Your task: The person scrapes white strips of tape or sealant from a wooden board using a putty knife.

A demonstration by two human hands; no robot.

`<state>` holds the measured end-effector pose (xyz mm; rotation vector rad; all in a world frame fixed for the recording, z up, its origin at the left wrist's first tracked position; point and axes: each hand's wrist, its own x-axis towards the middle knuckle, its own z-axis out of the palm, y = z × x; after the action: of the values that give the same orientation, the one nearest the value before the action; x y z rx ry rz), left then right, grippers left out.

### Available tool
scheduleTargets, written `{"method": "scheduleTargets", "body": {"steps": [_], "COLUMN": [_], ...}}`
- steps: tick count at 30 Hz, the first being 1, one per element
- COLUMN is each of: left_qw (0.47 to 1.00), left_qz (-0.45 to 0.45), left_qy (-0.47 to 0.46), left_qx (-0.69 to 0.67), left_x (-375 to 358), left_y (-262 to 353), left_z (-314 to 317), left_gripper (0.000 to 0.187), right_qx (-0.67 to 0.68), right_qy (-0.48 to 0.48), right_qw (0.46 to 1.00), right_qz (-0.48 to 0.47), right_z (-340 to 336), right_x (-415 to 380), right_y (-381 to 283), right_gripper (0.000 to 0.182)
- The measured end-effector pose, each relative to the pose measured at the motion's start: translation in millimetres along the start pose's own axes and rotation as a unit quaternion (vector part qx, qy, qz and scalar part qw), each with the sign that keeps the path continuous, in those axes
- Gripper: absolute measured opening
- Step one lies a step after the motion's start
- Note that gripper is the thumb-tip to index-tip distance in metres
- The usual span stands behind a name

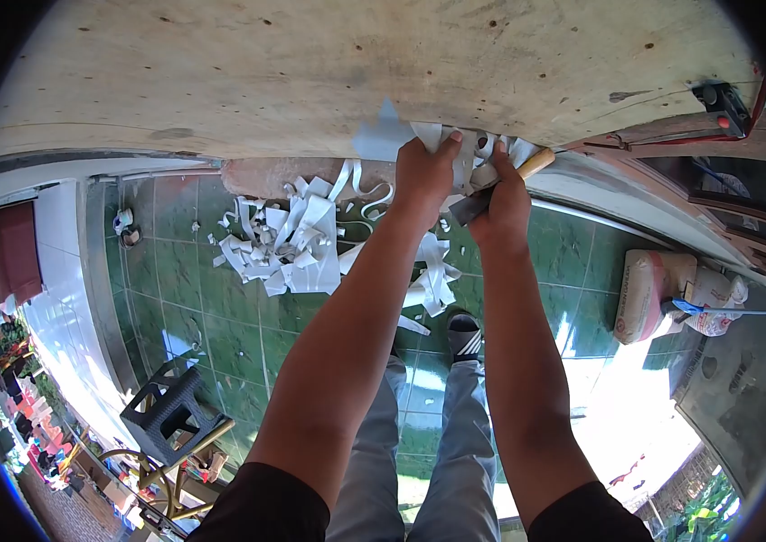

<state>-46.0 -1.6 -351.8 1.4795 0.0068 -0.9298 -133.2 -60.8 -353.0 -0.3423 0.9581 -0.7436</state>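
Note:
My left hand [428, 176] is closed on a white strip [461, 163] at the lower edge of a large plywood panel [247, 68]. Close beside it, my right hand [505, 203] grips a tool with a pale wooden handle [539, 163] and a flat dark blade [469, 210], which looks like a scraper. The handle points up and right, the blade down and left. More curled white material sits around the fingers at the panel's edge. A pale grey-blue patch [383, 135] shows on the wood left of my hands.
Torn white strips [297, 239] lie heaped on the green tiled floor [211, 312] near my feet. A dark plastic stool [172, 414] stands lower left. Sacks [654, 294] and a blue-headed tool [688, 307] are at right. A black device [722, 110] is at the panel's right end.

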Motion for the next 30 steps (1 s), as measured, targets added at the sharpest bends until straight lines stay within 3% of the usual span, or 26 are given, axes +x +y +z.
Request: {"method": "scheduleTargets", "body": {"steps": [2,8,14,17,26,30], "left_qw": [1.0,1.0,1.0,0.997,0.99,0.974], "left_qz": [-0.005,-0.013,0.026,0.075,0.074,0.137], "left_qy": [-0.001,0.001,0.018,0.036,0.071,0.102], "left_qx": [-0.003,0.002,0.003,0.006,0.102,0.147], "left_x": [0,-2,-9,-7,-8,-9], "left_y": [-8,-14,-23,-35,-45,-41], "left_z": [-1,2,14,18,19,22], "left_gripper": [0.042,0.04,0.038,0.037,0.037,0.037], "right_qx": [0.026,-0.036,0.003,-0.028,-0.05,-0.087], "right_qy": [-0.02,0.038,-0.001,0.043,0.032,0.059], "right_qw": [0.999,0.998,0.999,0.998,0.998,0.994], "right_qz": [0.015,0.037,0.038,0.034,0.022,0.023], "right_z": [0,-8,-21,-17,-20,-19], "right_x": [-1,6,18,9,-2,-1], "right_y": [-2,-4,2,-2,-5,-8], "right_gripper": [0.037,0.037,0.033,0.034,0.033,0.033]}}
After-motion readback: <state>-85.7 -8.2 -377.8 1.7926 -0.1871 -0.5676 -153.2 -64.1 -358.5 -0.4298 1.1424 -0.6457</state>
